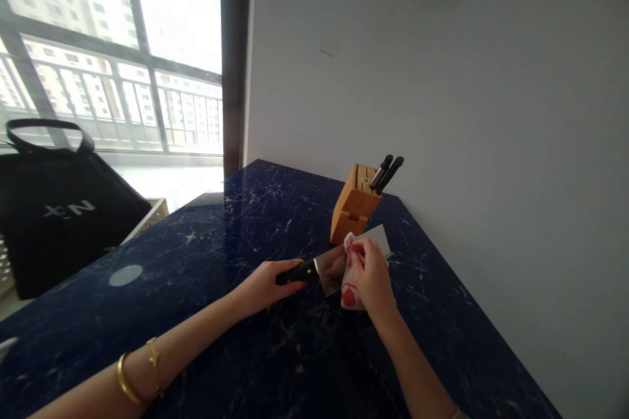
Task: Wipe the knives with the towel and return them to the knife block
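My left hand (276, 283) is closed around the black handle of a cleaver (330, 267). Its broad metal blade points to the right and away from me, above the dark blue table. In my right hand (369, 273) is a white cloth (350, 296) with red marks, pinched over the blade and hanging past its lower edge. The cloth and fingers hide the blade's middle; its far end shows beyond them. Just behind the blade stands a wooden knife block (350, 206), tilted, with two black-handled tools (388, 173) in its slots.
The dark blue marbled table (265, 209) runs back to a grey wall (442, 78). At the left, a black bag (59, 216) with white lettering stands beside the table, near a light perforated basket (157, 213). A large window (122, 52) lies behind it.
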`<state>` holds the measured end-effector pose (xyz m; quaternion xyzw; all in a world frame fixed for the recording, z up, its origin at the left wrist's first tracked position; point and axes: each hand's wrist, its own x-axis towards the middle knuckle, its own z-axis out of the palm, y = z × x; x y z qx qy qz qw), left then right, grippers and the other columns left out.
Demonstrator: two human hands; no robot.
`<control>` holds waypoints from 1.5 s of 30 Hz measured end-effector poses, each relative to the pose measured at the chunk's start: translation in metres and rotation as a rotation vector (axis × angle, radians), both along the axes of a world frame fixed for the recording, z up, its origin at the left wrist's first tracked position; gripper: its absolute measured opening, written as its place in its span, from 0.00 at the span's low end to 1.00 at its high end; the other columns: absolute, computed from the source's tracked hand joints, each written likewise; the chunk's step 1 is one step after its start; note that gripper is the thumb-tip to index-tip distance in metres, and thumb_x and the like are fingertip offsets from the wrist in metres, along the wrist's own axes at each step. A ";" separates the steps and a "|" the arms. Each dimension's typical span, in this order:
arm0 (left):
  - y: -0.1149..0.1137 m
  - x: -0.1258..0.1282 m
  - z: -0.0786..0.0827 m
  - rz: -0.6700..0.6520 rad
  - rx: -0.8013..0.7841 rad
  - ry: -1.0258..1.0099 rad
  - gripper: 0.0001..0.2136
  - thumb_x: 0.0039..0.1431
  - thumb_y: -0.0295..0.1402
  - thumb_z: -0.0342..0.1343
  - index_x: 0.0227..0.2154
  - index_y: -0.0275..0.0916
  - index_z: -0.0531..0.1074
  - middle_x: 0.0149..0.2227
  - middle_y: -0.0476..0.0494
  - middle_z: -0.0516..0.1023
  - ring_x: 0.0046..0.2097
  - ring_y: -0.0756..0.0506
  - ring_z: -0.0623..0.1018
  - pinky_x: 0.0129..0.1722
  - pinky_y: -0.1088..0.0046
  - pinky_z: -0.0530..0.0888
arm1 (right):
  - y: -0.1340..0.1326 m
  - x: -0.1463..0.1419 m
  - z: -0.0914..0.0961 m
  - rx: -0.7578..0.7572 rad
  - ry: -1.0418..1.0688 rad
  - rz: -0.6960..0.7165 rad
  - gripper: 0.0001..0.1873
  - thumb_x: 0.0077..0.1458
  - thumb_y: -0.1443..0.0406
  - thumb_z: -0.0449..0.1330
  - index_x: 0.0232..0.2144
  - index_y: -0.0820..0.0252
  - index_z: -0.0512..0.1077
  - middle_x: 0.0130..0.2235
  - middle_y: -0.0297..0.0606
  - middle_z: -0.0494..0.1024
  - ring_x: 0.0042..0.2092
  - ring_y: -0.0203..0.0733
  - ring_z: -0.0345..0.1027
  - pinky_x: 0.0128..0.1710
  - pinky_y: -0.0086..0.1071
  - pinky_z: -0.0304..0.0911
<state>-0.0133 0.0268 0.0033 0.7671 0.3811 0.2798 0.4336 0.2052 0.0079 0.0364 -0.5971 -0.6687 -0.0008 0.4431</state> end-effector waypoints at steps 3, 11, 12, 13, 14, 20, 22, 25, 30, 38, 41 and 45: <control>-0.001 0.000 0.000 0.005 0.004 -0.008 0.22 0.52 0.43 0.53 0.49 0.39 0.66 0.23 0.53 0.71 0.18 0.54 0.65 0.15 0.82 0.61 | -0.004 -0.003 0.000 -0.032 0.001 0.049 0.03 0.52 0.69 0.50 0.29 0.57 0.62 0.33 0.36 0.67 0.37 0.41 0.63 0.38 0.35 0.60; -0.003 0.000 0.003 0.017 0.025 0.006 0.22 0.52 0.42 0.53 0.49 0.39 0.66 0.22 0.53 0.71 0.18 0.54 0.65 0.15 0.82 0.61 | -0.007 -0.014 0.000 -0.050 -0.025 0.106 0.05 0.52 0.70 0.50 0.27 0.58 0.64 0.32 0.35 0.67 0.37 0.40 0.64 0.39 0.34 0.59; -0.003 0.000 0.003 0.014 0.021 0.010 0.22 0.52 0.42 0.53 0.49 0.40 0.66 0.22 0.53 0.71 0.18 0.54 0.65 0.15 0.82 0.61 | -0.004 -0.008 0.001 -0.034 -0.011 0.080 0.04 0.51 0.69 0.51 0.27 0.58 0.65 0.32 0.36 0.67 0.37 0.40 0.64 0.39 0.35 0.60; -0.003 0.000 0.004 0.012 0.014 0.017 0.22 0.52 0.42 0.53 0.50 0.40 0.66 0.22 0.53 0.71 0.18 0.54 0.65 0.15 0.82 0.61 | -0.002 -0.002 0.002 -0.017 0.002 0.054 0.04 0.52 0.68 0.51 0.28 0.58 0.65 0.32 0.36 0.68 0.36 0.40 0.64 0.38 0.35 0.60; -0.003 0.000 0.005 0.011 0.008 0.023 0.22 0.52 0.42 0.52 0.50 0.40 0.65 0.22 0.53 0.71 0.18 0.54 0.65 0.15 0.81 0.61 | 0.001 0.005 0.003 0.000 0.019 0.030 0.04 0.52 0.67 0.51 0.28 0.58 0.65 0.32 0.36 0.68 0.36 0.40 0.64 0.38 0.34 0.60; -0.005 0.000 0.011 -0.018 0.094 0.050 0.21 0.52 0.40 0.52 0.49 0.40 0.66 0.25 0.52 0.72 0.21 0.53 0.67 0.19 0.81 0.63 | 0.010 0.045 0.012 0.089 0.161 -0.113 0.05 0.50 0.63 0.53 0.30 0.58 0.66 0.32 0.36 0.71 0.35 0.40 0.66 0.38 0.34 0.61; -0.005 0.000 0.011 -0.032 0.138 0.053 0.21 0.52 0.40 0.53 0.49 0.40 0.67 0.26 0.52 0.72 0.23 0.52 0.68 0.21 0.81 0.64 | 0.010 0.053 0.015 0.097 0.210 -0.164 0.07 0.49 0.61 0.54 0.31 0.58 0.66 0.33 0.36 0.72 0.35 0.40 0.66 0.38 0.34 0.61; -0.004 0.000 0.010 -0.046 0.136 0.071 0.22 0.53 0.40 0.52 0.51 0.40 0.65 0.26 0.52 0.72 0.22 0.52 0.68 0.21 0.81 0.64 | 0.008 0.060 0.020 0.093 0.265 -0.233 0.10 0.47 0.58 0.55 0.31 0.58 0.66 0.32 0.37 0.73 0.34 0.41 0.67 0.37 0.35 0.61; -0.003 -0.001 0.009 -0.058 0.141 0.074 0.23 0.53 0.41 0.52 0.52 0.41 0.64 0.26 0.52 0.72 0.20 0.53 0.67 0.20 0.81 0.64 | 0.006 0.067 0.022 0.058 0.314 -0.298 0.13 0.45 0.56 0.56 0.31 0.58 0.64 0.31 0.37 0.72 0.32 0.42 0.67 0.34 0.35 0.60; -0.005 0.000 0.012 -0.033 0.090 0.063 0.22 0.52 0.41 0.52 0.49 0.40 0.66 0.24 0.52 0.70 0.19 0.54 0.66 0.17 0.82 0.62 | 0.007 0.071 0.012 -0.023 0.269 -0.295 0.13 0.46 0.57 0.54 0.33 0.57 0.62 0.32 0.38 0.72 0.34 0.44 0.67 0.35 0.37 0.61; -0.005 0.000 0.011 -0.021 0.111 0.051 0.20 0.52 0.42 0.52 0.46 0.38 0.68 0.23 0.52 0.70 0.20 0.54 0.66 0.18 0.82 0.62 | 0.007 0.074 0.007 -0.059 0.224 -0.274 0.11 0.46 0.59 0.53 0.32 0.56 0.61 0.31 0.38 0.72 0.34 0.44 0.68 0.35 0.36 0.62; -0.005 -0.001 0.010 -0.016 0.072 0.044 0.20 0.52 0.43 0.52 0.46 0.38 0.68 0.23 0.53 0.70 0.19 0.54 0.65 0.17 0.82 0.62 | 0.009 0.075 -0.001 -0.077 0.121 -0.254 0.08 0.46 0.62 0.52 0.32 0.56 0.60 0.31 0.37 0.71 0.33 0.43 0.68 0.33 0.36 0.62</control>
